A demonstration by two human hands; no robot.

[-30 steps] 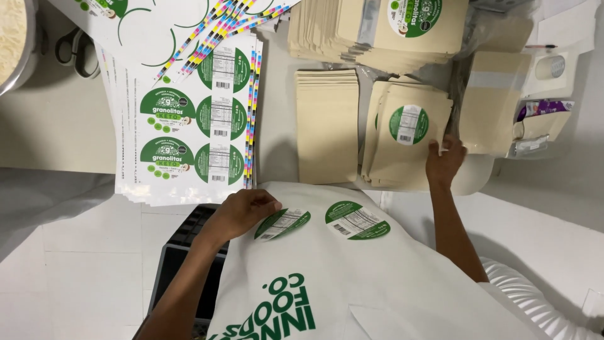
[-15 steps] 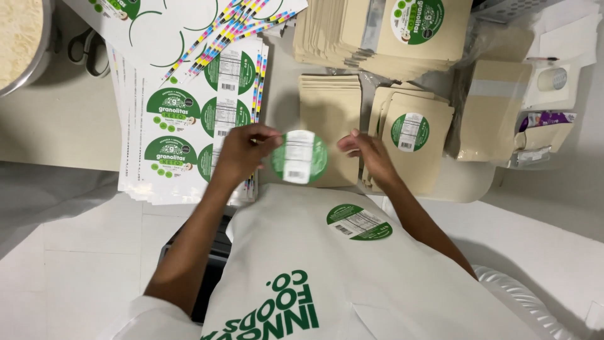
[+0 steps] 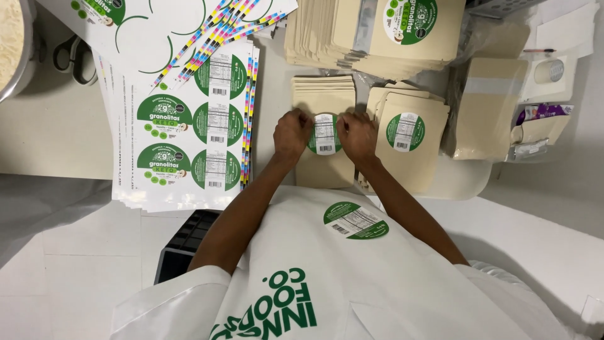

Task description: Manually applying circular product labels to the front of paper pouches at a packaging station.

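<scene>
A round green and white label (image 3: pixel 324 133) is being held flat by both hands over a tan pouch (image 3: pixel 324 126) lying on the table (image 3: pixel 63 135). The left hand (image 3: pixel 292 133) is pinching its left edge, the right hand (image 3: pixel 357 136) its right edge. Label sheets (image 3: pixel 189 126) are lying left.

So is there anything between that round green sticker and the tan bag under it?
Nothing visible. The left hand and right hand hold the round green sticker by its edges right over the top tan bag of the stack, with nothing else lying there.
</scene>
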